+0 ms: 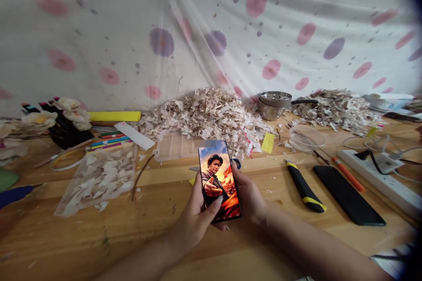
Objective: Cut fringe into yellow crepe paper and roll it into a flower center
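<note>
A lit smartphone (227, 199) is held upright-tilted above the wooden table, its screen showing a picture of a person reaching forward against orange and blue. My left hand (193, 215) grips its lower left side, the thumb lying over the screen's bottom part. Around the right edge close the fingers of my right hand (250, 197); some of them are hidden behind the phone. Just behind it, what look like scissors show only a bit of blade and a dark blue handle (236, 163). A clear compartment tray (174, 145) lies beyond the phone.
Piles of pale petal-like scraps (207, 114) line the back, beside metal bowls (272, 105). At right lie a black-yellow utility knife (305, 186), a black phone (349, 195) and a power strip (379, 180). A scrap-filled tray (95, 180) and flowers (70, 114) occupy the left.
</note>
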